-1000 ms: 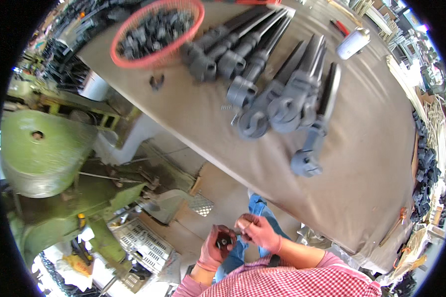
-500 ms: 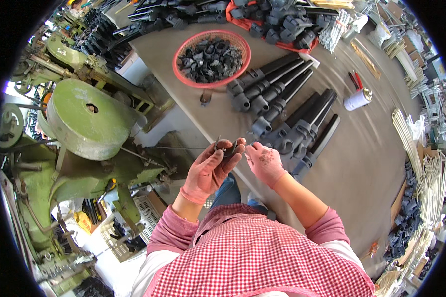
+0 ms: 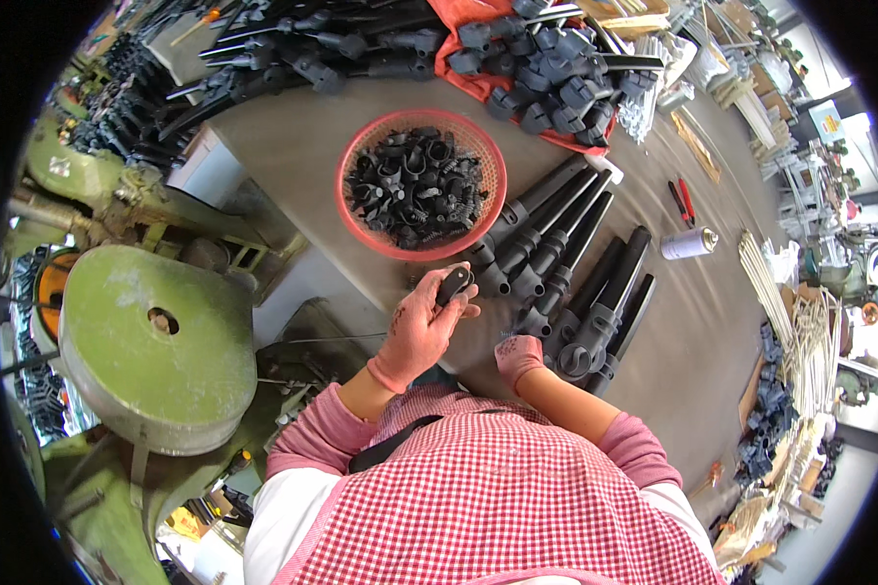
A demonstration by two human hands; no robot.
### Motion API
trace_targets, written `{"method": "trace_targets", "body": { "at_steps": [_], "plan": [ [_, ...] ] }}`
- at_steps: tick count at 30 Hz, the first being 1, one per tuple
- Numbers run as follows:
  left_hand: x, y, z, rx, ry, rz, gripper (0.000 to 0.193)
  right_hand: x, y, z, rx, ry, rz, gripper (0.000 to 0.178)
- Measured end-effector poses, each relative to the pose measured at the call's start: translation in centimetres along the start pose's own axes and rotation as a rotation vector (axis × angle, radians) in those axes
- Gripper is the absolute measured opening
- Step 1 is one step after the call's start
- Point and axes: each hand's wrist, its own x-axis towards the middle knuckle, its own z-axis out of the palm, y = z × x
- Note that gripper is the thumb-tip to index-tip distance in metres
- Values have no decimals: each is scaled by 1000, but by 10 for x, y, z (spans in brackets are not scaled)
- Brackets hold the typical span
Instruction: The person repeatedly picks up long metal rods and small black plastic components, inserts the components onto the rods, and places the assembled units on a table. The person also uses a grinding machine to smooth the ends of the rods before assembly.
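Machinery in worn green paint, with a large round flywheel, fills the left of the frame. Right of it, at centre, a small black plastic part is pinched between the thumb and curled fingers of the left hand, just below the rim of a red basket heaped with similar black fittings. Further right, the right hand is laid at the table edge against the nearest of the black tubes; whether its fingers are closed cannot be told, since they are hidden. A white spray can is seen at centre right. The part is held over the table's edge, so a loosened pinch could let it fall toward the machinery below.
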Motion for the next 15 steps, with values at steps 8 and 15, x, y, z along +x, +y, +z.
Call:
{"method": "trace_targets", "body": {
  "at_steps": [8, 15],
  "plan": [
    [18, -40, -23, 77, -55, -204, 9, -9, 20, -7, 205, 25, 3, 24],
    [-21, -103, -82, -193, 329, -511, 12, -30, 50, -16, 910, 154, -64, 34]
  ]
}}
